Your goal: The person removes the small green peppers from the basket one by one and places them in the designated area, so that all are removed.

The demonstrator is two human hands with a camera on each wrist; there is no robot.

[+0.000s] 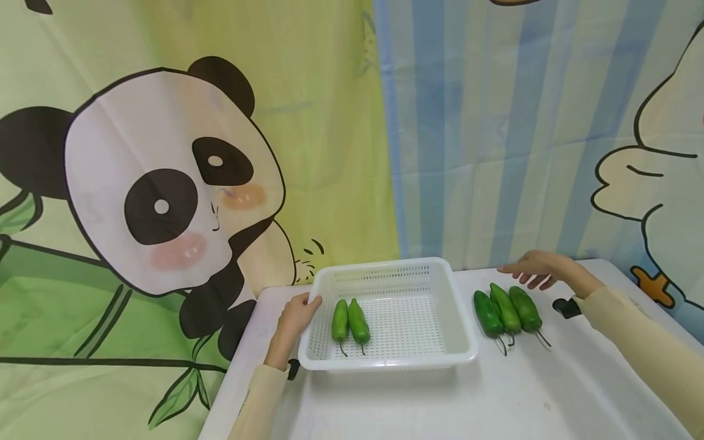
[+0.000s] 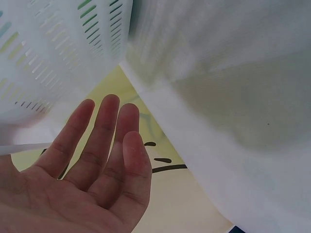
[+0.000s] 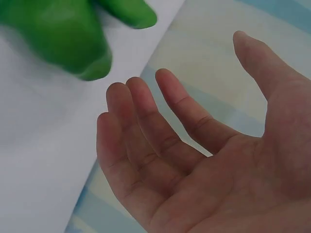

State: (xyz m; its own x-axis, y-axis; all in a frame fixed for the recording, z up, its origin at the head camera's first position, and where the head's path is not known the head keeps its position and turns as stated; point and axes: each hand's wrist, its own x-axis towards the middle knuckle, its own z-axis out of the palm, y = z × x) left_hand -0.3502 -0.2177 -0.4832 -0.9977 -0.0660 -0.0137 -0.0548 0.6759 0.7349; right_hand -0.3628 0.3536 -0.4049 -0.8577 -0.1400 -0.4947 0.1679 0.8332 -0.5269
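Note:
A white plastic basket [image 1: 385, 365] with slotted walls stands on the table, and two green peppers [image 1: 359, 322] lie inside at its left. At the left rim is my left hand [image 1: 296, 316], its thumb hooked over the edge. In the left wrist view, the fingers of that hand [image 2: 102, 170] extend loosely outside the basket wall [image 2: 63, 58]. My right hand [image 1: 541, 267] hovers empty beyond three green peppers [image 1: 507, 311] lying side by side to the right of the basket. The right wrist view shows its loosely bent fingers [image 3: 170, 138] apart from the nearest pepper [image 3: 63, 39].
The white table [image 1: 429, 406] ends at the back against a hanging cloth [image 1: 456, 153] printed with stripes and cartoon animals. A panda print [image 1: 165, 122] covers the cloth on the left. Dark straps [image 1: 566, 308] circle the wrists.

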